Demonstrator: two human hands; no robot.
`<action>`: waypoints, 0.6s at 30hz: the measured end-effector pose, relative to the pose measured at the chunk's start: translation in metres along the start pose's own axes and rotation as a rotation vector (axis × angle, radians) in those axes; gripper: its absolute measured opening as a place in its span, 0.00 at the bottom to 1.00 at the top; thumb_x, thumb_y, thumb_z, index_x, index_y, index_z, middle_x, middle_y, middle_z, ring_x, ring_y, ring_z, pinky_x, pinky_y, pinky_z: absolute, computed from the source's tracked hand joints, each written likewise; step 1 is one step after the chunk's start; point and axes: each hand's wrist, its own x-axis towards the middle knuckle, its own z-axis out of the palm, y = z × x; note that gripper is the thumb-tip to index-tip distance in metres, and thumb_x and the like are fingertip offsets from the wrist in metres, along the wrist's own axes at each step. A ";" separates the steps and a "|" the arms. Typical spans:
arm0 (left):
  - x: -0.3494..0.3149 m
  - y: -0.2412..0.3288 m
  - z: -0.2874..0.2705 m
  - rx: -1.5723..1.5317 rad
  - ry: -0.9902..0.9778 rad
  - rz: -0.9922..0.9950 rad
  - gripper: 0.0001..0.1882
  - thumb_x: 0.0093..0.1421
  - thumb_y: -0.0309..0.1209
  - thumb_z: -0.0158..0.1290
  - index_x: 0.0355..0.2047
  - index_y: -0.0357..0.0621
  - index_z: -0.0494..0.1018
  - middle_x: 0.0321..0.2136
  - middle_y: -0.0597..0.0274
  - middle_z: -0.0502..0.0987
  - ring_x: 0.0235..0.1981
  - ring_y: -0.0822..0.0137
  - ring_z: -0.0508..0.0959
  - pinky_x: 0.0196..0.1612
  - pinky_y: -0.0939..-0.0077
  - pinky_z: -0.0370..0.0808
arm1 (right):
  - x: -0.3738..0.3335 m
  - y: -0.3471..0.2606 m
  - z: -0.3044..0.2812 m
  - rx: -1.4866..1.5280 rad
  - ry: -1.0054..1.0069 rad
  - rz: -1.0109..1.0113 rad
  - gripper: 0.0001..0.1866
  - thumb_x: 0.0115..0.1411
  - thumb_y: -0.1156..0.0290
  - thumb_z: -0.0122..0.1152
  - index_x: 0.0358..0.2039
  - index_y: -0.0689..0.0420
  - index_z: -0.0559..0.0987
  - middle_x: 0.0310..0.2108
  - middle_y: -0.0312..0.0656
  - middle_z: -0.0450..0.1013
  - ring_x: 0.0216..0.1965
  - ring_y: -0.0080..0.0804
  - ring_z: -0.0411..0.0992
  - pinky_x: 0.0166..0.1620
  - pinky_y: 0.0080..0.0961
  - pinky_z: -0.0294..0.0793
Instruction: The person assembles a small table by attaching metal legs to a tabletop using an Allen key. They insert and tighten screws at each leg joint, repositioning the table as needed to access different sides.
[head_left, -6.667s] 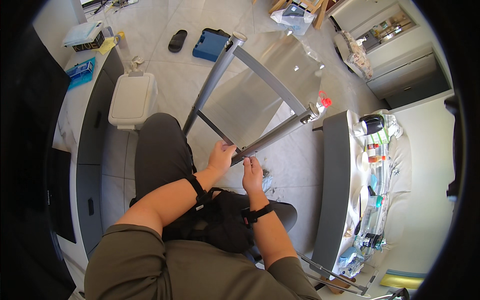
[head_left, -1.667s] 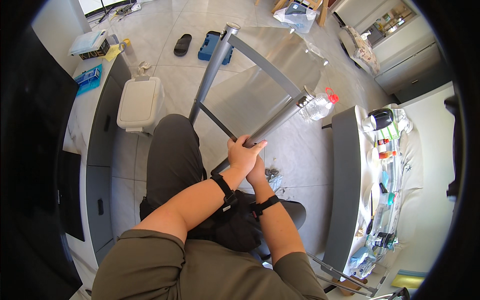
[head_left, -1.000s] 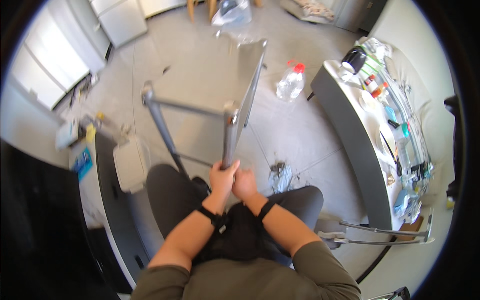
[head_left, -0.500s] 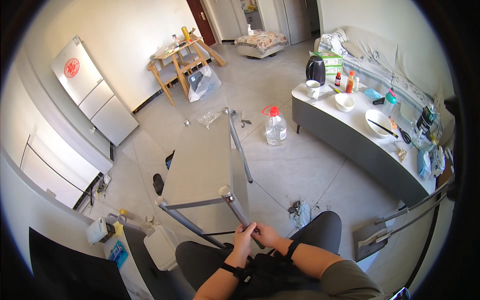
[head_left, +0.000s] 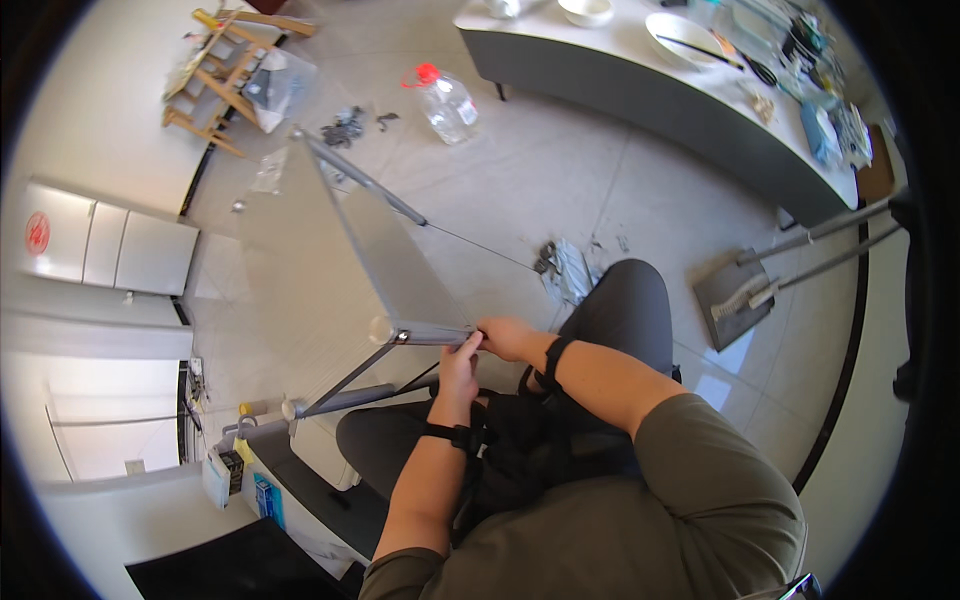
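A beige rectangular panel (head_left: 315, 255) with grey metal tube legs at its corners stands tilted in front of my knees. My left hand (head_left: 460, 368) is closed around the end of the nearest tube leg (head_left: 437, 334). Right beside it, my right hand (head_left: 507, 338) grips the same end, fingers curled and pressed close to the left thumb. What the fingertips do at the tube's tip is partly hidden. Another tube leg (head_left: 350, 397) runs below, toward my left knee. A third one (head_left: 375, 190) sticks out from the panel's far corner.
A crumpled plastic bag (head_left: 572, 272) lies near my right knee. A clear bottle with a red cap (head_left: 443, 105) stands beyond the panel. The long grey table (head_left: 600, 85) with bowls is at the far right, near a dustpan (head_left: 735, 300). A fridge (head_left: 110, 240) stands left.
My view has turned and tipped down, so the room appears rotated and more of my torso shows. Both hands are still on the tube leg's end.
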 end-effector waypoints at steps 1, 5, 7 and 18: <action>0.000 0.000 -0.002 0.011 -0.005 -0.034 0.17 0.53 0.29 0.57 0.43 0.47 0.69 0.36 0.69 0.74 0.38 0.74 0.72 0.42 0.79 0.64 | -0.001 0.001 0.003 0.016 0.018 0.008 0.15 0.55 0.58 0.56 0.33 0.57 0.76 0.32 0.51 0.74 0.36 0.52 0.72 0.38 0.42 0.70; 0.001 -0.006 -0.002 -0.033 0.061 -0.081 0.22 0.51 0.25 0.58 0.47 0.40 0.66 0.40 0.64 0.71 0.41 0.71 0.71 0.44 0.79 0.66 | 0.003 0.008 0.004 0.042 -0.061 0.146 0.15 0.53 0.58 0.58 0.33 0.57 0.74 0.32 0.50 0.74 0.37 0.51 0.71 0.39 0.40 0.70; 0.006 -0.011 -0.003 -0.064 0.077 -0.126 0.26 0.49 0.18 0.53 0.51 0.37 0.63 0.42 0.62 0.70 0.44 0.69 0.70 0.49 0.77 0.65 | 0.006 0.014 0.002 0.045 -0.061 0.186 0.15 0.52 0.59 0.58 0.32 0.57 0.72 0.31 0.49 0.73 0.36 0.50 0.71 0.37 0.39 0.70; 0.001 -0.011 -0.017 -0.307 0.160 -0.257 0.20 0.63 0.37 0.40 0.52 0.40 0.62 0.54 0.51 0.64 0.58 0.57 0.62 0.60 0.62 0.57 | 0.015 0.028 -0.007 0.621 -0.140 0.469 0.15 0.47 0.61 0.59 0.28 0.60 0.74 0.27 0.46 0.73 0.32 0.41 0.71 0.35 0.34 0.69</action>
